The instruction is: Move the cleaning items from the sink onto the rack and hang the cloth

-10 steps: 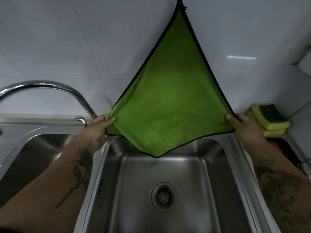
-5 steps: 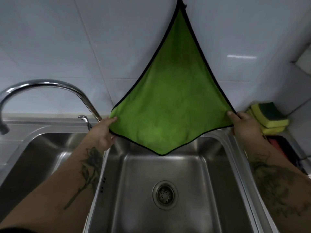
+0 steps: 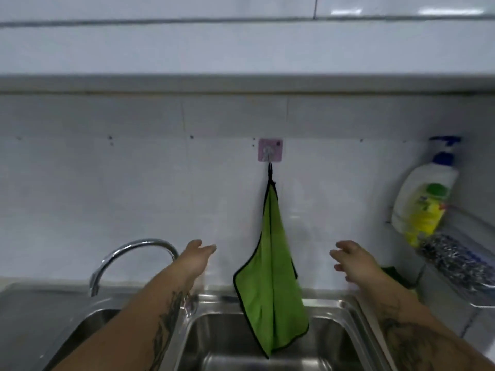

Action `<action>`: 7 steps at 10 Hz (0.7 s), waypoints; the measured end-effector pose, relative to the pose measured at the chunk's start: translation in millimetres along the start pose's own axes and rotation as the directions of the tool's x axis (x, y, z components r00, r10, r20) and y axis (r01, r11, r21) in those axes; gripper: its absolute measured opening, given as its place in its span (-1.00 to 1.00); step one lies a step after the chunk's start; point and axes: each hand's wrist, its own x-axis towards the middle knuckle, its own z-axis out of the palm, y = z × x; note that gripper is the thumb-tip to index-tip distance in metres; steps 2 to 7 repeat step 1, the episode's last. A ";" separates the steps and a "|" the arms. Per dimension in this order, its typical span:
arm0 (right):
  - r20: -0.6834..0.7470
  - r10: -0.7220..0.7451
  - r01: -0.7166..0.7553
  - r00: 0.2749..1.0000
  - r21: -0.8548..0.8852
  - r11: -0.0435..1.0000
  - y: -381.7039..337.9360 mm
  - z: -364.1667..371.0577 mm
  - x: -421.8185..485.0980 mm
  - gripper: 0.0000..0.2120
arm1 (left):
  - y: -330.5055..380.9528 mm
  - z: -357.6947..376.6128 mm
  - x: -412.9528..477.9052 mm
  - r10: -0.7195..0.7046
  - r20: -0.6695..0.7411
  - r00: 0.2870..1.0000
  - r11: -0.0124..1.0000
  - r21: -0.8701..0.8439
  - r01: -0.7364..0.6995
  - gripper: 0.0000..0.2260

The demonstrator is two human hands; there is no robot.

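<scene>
Hanging green cloth, both hands free

Green microfiber cloth (image 3: 270, 285) with black edging hangs by its black loop from a pink adhesive wall hook (image 3: 270, 150), straight up between the two hands and above them. Its lower corner dangles over the steel sink basin (image 3: 329, 341). Left hand (image 3: 197, 259) is just left of the cloth, grip apart, fingers spread, holding nothing, not touching the fabric. Right hand (image 3: 353, 261) is just right of the cloth, grip also apart and empty, fingers loosely splayed, clear of the cloth. Both forearms are tattooed. Curved chrome faucet (image 3: 134, 253) sits left of the left hand, its base partly hidden behind that arm. Right of the right hand, a wall rack (image 3: 479, 298) carries a white pump soap bottle (image 3: 424, 194) with blue pump and yellow-green label, and a steel wool scourer (image 3: 455, 259) just beside it, nearer the camera. A dark green item, partly hidden, shows behind the right wrist; cannot tell what it is. White tiled wall (image 3: 107, 188) behind everything.
</scene>
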 end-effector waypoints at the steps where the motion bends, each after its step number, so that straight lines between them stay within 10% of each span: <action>1: 0.057 -0.145 0.154 0.988 -0.202 0.967 -43.0 -12.0 -15.4 -0.47 | 47.0 -4.0 -34.3 0.133 0.071 0.989 0.990 0.043 -0.136 -0.36; 7: 0.057 -0.145 0.154 0.988 -0.202 0.967 -43.0 -12.0 -15.4 -0.47 | 47.0 -4.0 -34.3 0.133 0.071 0.989 0.990 0.043 -0.136 -0.36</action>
